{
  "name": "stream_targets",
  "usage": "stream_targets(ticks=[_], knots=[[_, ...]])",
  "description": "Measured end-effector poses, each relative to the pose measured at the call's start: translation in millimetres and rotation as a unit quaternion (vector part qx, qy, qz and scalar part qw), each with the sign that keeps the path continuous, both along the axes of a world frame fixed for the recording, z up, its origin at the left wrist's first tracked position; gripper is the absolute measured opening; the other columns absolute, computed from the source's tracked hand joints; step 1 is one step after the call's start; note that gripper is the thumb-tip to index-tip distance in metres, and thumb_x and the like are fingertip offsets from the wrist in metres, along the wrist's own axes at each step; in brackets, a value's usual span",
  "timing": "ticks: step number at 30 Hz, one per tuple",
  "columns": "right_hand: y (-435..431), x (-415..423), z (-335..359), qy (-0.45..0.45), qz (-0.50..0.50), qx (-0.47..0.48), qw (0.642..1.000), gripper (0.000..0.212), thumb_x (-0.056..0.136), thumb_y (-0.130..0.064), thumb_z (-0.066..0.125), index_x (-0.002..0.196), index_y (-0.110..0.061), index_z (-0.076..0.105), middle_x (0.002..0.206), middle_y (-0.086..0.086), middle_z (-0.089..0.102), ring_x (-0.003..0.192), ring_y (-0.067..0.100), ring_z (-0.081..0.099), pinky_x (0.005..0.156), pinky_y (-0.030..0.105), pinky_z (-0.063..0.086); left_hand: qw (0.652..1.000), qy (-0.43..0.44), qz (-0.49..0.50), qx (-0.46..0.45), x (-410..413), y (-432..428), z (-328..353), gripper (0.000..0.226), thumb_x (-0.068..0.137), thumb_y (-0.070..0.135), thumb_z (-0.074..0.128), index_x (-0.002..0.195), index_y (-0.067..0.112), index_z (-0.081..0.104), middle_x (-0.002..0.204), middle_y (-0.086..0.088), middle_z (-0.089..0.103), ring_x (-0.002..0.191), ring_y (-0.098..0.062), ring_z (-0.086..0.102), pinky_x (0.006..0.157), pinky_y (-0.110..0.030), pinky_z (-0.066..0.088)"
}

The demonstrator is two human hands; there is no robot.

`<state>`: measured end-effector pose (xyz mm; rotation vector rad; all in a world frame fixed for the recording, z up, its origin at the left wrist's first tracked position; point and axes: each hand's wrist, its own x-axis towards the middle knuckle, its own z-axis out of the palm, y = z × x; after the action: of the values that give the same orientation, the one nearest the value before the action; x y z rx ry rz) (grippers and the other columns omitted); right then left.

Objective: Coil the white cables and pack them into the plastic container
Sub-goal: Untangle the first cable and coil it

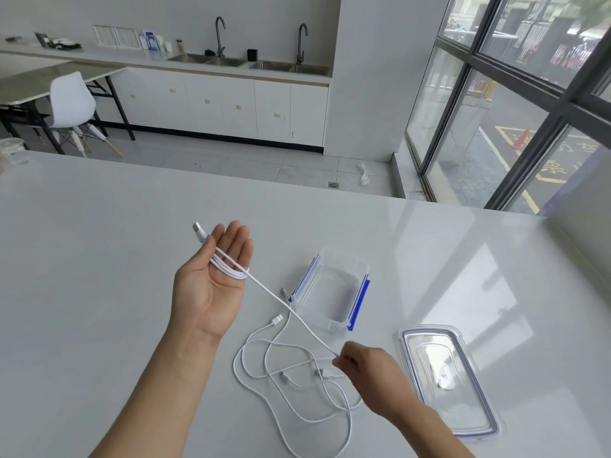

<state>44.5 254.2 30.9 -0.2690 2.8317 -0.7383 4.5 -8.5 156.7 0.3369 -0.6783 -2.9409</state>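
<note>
In the head view, the left hand (211, 282) is raised palm up with its fingers straight and together. A few turns of cable (231, 271) are wound round them, and the plug (198, 230) sticks out past the fingertips. Whether the thumb pins that end cannot be told. From the coil, the free length runs taut down and to the right, straight to the right hand (367, 368), which pinches it between curled fingertips low over the table (99, 242). The next wrap therefore likely falls to the right hand, which would carry the line up and left along that diagonal, round the left fingers. The loose cables (297, 401) lie tangled on the table, just beside the right hand. The container (360, 269) stands open just beyond them, holding nothing, with its lid (479, 391) off to the right.
</note>
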Motion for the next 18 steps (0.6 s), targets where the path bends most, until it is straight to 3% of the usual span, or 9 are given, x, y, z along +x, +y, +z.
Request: stream_targets(ticks=[2,4,6,8,10,12,14,16,18], knots=[[0.3,-9.9,5.2,-0.047,0.006,0.052,0.998,0.022,0.098,-0.032,0.058,0.119,-0.026,0.063,0.109,0.001,0.073,0.100,0.024,0.066,0.085,0.033,0.052,0.999,-0.001,-0.034,-0.009,2.3,6.5,2.5,0.034,0.103,0.014,0.042,0.091,0.009,0.074,0.089,-0.006,0.080,0.085,-0.018,0.078,0.074,-0.031,0.064],[2.2,-15.5,13.0,-0.060,0.059,0.068,0.994,0.060,0.092,-0.021,0.062,0.149,-0.029,0.043,0.144,-0.001,0.054,0.130,0.022,0.053,0.105,0.030,0.045,0.998,-0.002,-0.063,-0.030,6.0,16.2,3.6,0.039,0.100,0.014,0.045,0.080,0.011,0.079,0.083,-0.005,0.079,0.078,-0.017,0.078,0.068,-0.030,0.064],[-1.0,-15.9,24.6,-0.065,0.092,-0.039,0.993,0.082,0.081,-0.012,0.062,0.155,-0.033,0.033,0.158,-0.014,0.035,0.145,0.011,0.036,0.116,0.024,0.033,0.995,0.005,-0.089,-0.047,10.5,28.6,2.7,0.032,0.092,0.014,0.051,0.078,0.011,0.080,0.081,-0.007,0.079,0.076,-0.020,0.078,0.066,-0.031,0.063],[-12.9,-10.1,41.3,-0.102,0.111,-0.226,0.962,0.083,0.080,-0.019,0.066,0.153,-0.041,0.034,0.158,-0.028,0.032,0.146,-0.006,0.028,0.120,0.021,0.026,0.992,0.016,-0.110,-0.065,14.7,41.4,0.1,0.025,0.086,0.015,0.055,0.081,0.010,0.079,0.083,-0.010,0.079,0.078,-0.023,0.078,0.067,-0.032,0.063],[-28.9,-2.1,54.0,-0.126,0.121,-0.373,0.911,0.059,0.093,-0.035,0.064,0.148,-0.038,0.044,0.147,-0.020,0.054,0.141,-0.001,0.042,0.116,0.020,0.031,0.989,0.024,-0.124,-0.082,17.2,51.7,-3.1,0.023,0.086,0.016,0.055,0.084,0.009,0.077,0.086,-0.013,0.079,0.083,-0.027,0.078,0.070,-0.034,0.063],[-42.2,6.5,65.1,-0.080,0.098,-0.430,0.894,0.030,0.103,-0.037,0.051,0.126,-0.026,0.066,0.100,-0.003,0.076,0.103,0.013,0.068,0.102,0.027,0.047,0.988,0.026,-0.127,-0.089,17.9,57.4,-4.5,0.023,0.088,0.016,0.054,0.088,0.008,0.076,0.091,-0.016,0.078,0.089,-0.030,0.077,0.072,-0.035,0.063],[-47.5,12.8,70.3,-0.070,0.061,-0.463,0.882,0.025,0.100,-0.031,0.053,0.096,-0.016,0.073,0.072,-0.004,0.066,0.070,0.017,0.063,0.080,0.033,0.055,0.988,0.029,-0.123,-0.087,17.3,57.8,-4.4,0.023,0.089,0.015,0.053,0.091,0.007,0.075,0.096,-0.018,0.078,0.094,-0.032,0.077,0.074,-0.036,0.063],[-47.7,17.3,67.5,-0.086,0.053,-0.485,0.869,0.020,0.094,-0.026,0.062,0.091,-0.007,0.068,0.088,-0.001,0.066,0.080,0.021,0.065,0.076,0.042,0.058,0.988,0.036,-0.122,-0.083,16.6,56.2,-3.7,0.024,0.090,0.015,0.053,0.091,0.007,0.075,0.098,-0.019,0.078,0.096,-0.033,0.076,0.075,-0.037,0.063],[-48.0,22.5,61.5,-0.098,0.064,-0.499,0.858,0.027,0.092,-0.020,0.066,0.101,0.005,0.059,0.115,0.002,0.065,0.102,0.023,0.065,0.089,0.048,0.055,0.988,0.039,-0.125,-0.083,16.9,56.7,-2.8,0.025,0.091,0.015,0.053,0.091,0.007,0.076,0.098,-0.019,0.078,0.097,-0.033,0.076,0.076,-0.037,0.063]])
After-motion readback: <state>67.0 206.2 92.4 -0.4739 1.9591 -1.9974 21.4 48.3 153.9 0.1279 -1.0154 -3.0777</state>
